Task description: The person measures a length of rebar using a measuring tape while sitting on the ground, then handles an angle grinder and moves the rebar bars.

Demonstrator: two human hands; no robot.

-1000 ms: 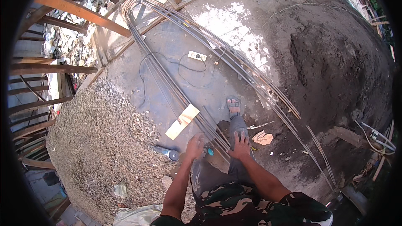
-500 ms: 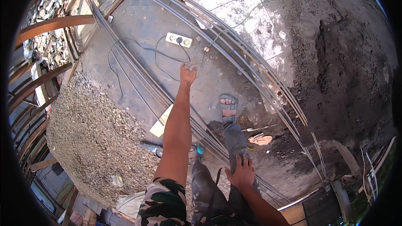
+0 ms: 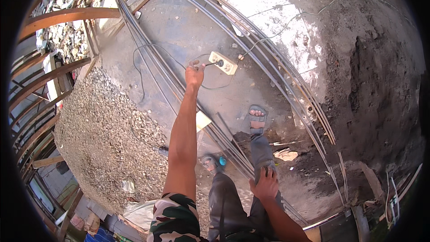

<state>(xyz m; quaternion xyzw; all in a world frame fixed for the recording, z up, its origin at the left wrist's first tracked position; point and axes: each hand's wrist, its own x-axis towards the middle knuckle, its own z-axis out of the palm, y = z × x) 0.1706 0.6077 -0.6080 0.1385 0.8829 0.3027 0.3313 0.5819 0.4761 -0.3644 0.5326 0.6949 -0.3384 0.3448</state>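
My left hand point(image 3: 194, 75) reaches far forward, fingers pinched on a dark power cord point(image 3: 208, 65) close to its plug. The plug point(image 3: 219, 63) sits in a cream power strip point(image 3: 230, 68), which lies slanted on the grey floor just right of the hand. From the fingers the cord loops off to the left across the steel bars. My right hand point(image 3: 266, 183) rests with fingers spread on my right leg, around the knee, holding nothing.
Long steel rebars point(image 3: 277, 80) curve along the right, and another bundle point(image 3: 154, 62) runs beneath my left arm. Gravel point(image 3: 112, 130) covers the left. A yellowish block point(image 3: 203, 120) lies by the bars; a teal round object point(image 3: 222, 161) is near my left foot. Dark soil point(image 3: 371, 89) lies far right.
My left hand has closed on the cord and pulled left. The power strip has turned from nearly level to slanted, and its cord is now taut between hand and plug. My right hand stays on the leg.
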